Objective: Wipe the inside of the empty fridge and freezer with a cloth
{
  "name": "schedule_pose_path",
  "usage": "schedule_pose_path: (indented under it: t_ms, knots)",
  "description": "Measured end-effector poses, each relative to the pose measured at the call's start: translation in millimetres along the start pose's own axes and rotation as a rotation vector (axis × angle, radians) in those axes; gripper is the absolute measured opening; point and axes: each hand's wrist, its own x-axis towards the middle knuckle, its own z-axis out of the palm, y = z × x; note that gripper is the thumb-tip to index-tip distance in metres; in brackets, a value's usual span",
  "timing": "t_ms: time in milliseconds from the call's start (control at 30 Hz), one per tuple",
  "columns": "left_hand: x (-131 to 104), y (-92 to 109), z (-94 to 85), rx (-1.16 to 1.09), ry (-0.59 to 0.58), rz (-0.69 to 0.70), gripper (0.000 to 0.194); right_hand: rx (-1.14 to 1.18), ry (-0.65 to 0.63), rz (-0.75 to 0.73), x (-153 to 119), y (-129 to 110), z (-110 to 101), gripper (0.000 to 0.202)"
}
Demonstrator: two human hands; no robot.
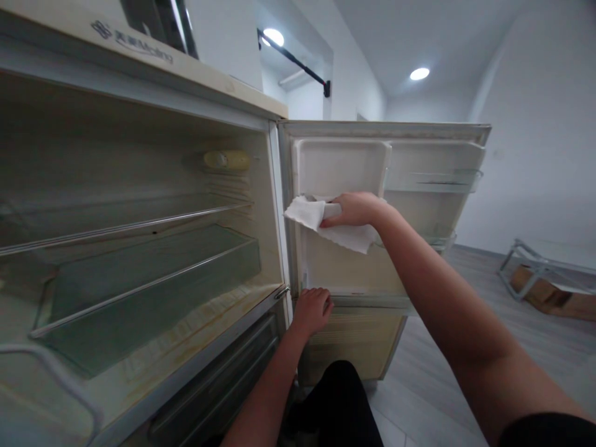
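Observation:
My right hand (354,210) is closed on a white cloth (305,212), which lies against the inner face of the open refrigerator door (344,164). Part of the cloth hangs loose below my fingers. Lower down, near the hinge side, my left hand (314,309) rests with curled fingers on the door's bottom edge. To the left stands the open refrigerator compartment (274,186), its floor stained yellowish. Inside are a glass shelf (139,217) and a greenish clear drawer (153,316).
Clear door racks (433,181) line the outer side of the door. Beneath it, a second door (354,341) also stands open beside a lower compartment (223,385). A low metal-framed table (544,261) with cardboard (554,292) under it is at the right.

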Motion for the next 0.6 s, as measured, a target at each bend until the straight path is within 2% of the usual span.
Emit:
schedule_pose_path:
  t_ms: [300,533,600]
  knots:
    - [2.2,2.8,1.8,-0.007,0.008,-0.020,0.010,-0.011,0.012,-0.013,2.6,-0.1,2.5,0.069]
    - [0.7,9.2,-4.2,0.011,-0.031,-0.064,0.013,-0.013,0.113,-0.111,21.3,-37.8,5.5,0.064]
    - [3.7,10.7,-7.4,0.027,-0.052,-0.087,0.021,-0.009,0.146,-0.107,26.4,-48.8,6.9,0.062]
